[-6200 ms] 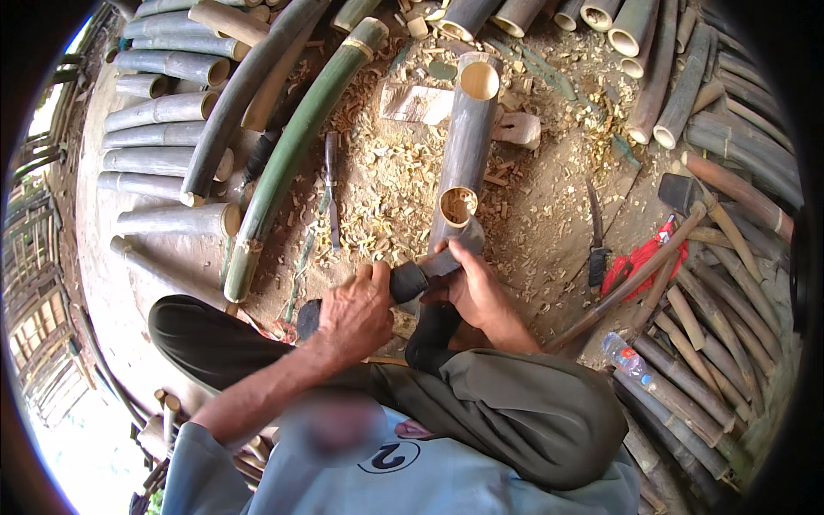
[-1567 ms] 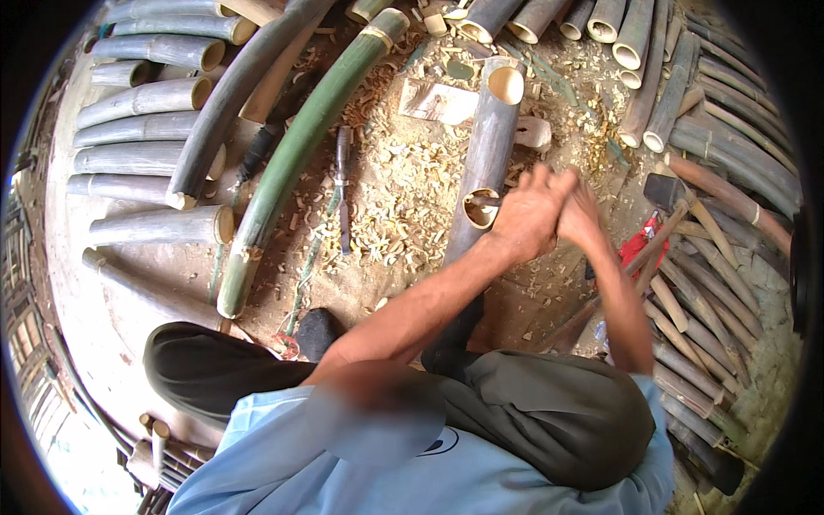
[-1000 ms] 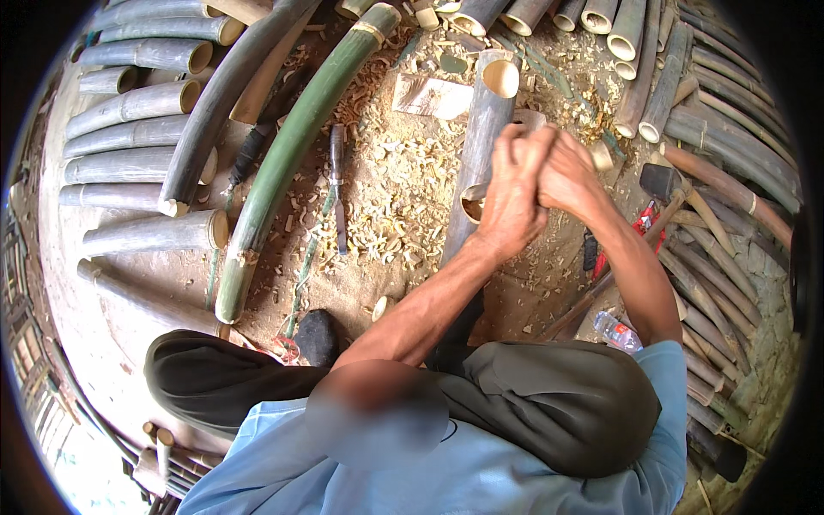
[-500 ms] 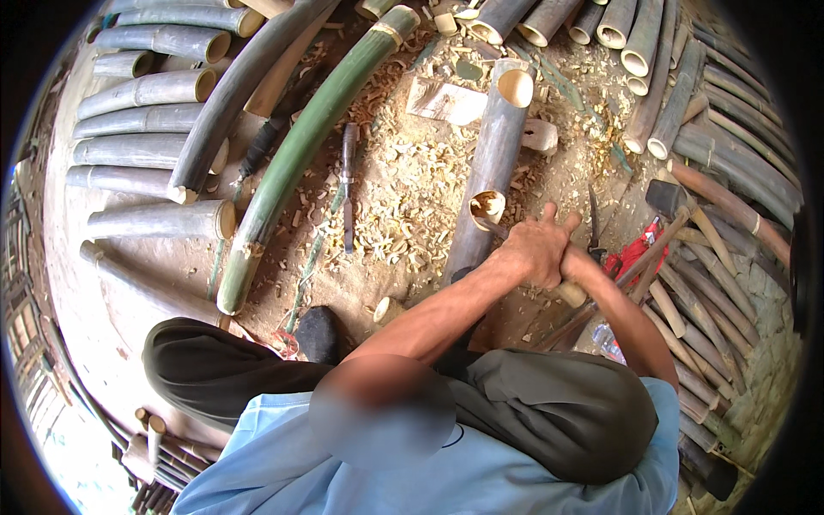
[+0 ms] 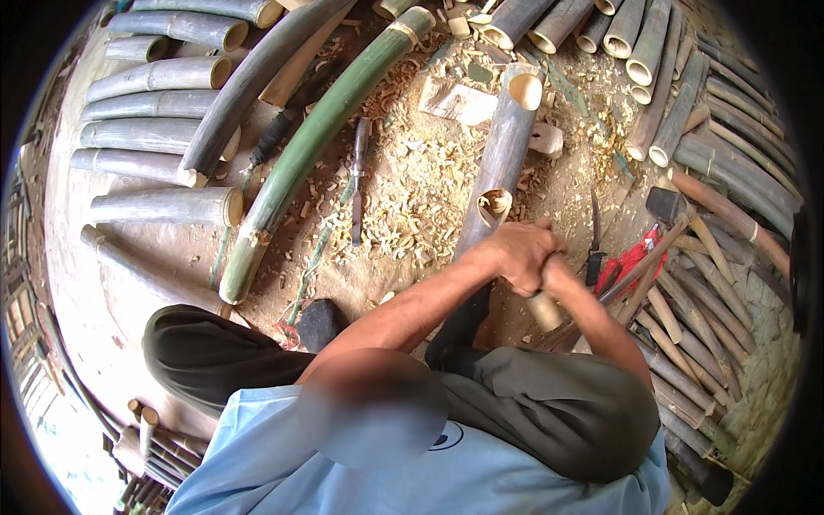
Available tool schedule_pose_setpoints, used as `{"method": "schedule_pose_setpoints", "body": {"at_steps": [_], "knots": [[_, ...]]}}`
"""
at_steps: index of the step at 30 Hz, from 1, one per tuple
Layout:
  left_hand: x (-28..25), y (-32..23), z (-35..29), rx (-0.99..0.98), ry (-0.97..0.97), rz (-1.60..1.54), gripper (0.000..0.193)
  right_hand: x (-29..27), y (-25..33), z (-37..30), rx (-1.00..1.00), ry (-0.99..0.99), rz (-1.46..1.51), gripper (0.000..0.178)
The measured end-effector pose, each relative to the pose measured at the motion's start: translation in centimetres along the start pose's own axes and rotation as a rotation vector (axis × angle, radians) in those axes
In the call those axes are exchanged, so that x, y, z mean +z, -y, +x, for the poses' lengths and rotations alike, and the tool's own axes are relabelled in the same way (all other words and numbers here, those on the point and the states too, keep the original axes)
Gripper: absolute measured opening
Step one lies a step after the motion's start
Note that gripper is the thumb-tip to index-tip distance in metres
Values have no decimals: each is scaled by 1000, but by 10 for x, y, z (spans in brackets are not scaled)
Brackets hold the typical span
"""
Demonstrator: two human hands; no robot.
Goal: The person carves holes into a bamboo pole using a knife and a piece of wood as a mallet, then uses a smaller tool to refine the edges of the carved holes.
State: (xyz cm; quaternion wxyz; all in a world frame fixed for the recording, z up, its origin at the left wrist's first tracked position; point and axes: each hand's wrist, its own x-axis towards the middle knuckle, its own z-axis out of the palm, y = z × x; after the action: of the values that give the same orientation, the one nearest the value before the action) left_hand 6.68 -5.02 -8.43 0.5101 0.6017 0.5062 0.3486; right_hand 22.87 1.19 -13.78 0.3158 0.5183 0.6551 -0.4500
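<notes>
A grey bamboo tube [image 5: 496,159] lies lengthwise in front of me, a cut opening [image 5: 495,206] in its upper side close to my hands. Just below that opening, my left hand [image 5: 518,251] is closed and pressed against my right hand [image 5: 554,273]. My right hand is closed around a tool whose pale wooden handle [image 5: 543,311] sticks out toward me. My hands hide the rest of the tool. Whether my left fingers wrap the tool itself is hard to see, though they curl at its upper part.
Pale wood shavings [image 5: 412,197] cover the ground. To the left lie a chisel [image 5: 359,180], a long green bamboo pole [image 5: 330,142] and several grey bamboo lengths [image 5: 163,206]. On the right are a knife [image 5: 594,245], a mallet [image 5: 665,203], a red cloth [image 5: 633,257] and stacked bamboo.
My hands have drawn back slightly toward me and left. The left fingers, spread before, are now curled. More of the wooden handle shows, and the dark blade at the opening is hidden.
</notes>
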Motion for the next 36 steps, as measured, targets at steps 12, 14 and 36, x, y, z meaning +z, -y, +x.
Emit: {"method": "schedule_pose_setpoints", "body": {"at_steps": [12, 14, 36], "knots": [[33, -29, 37, -170, -554, 146, 114, -123, 51, -32, -615, -162, -916, 28], [32, -39, 45, -271, -590, 46, 117, -143, 56, -20, -730, -84, -914, 27], [25, -27, 13, -210, -357, 20, 102, -87, 47, -36, -257, 193, -80, 54]]}}
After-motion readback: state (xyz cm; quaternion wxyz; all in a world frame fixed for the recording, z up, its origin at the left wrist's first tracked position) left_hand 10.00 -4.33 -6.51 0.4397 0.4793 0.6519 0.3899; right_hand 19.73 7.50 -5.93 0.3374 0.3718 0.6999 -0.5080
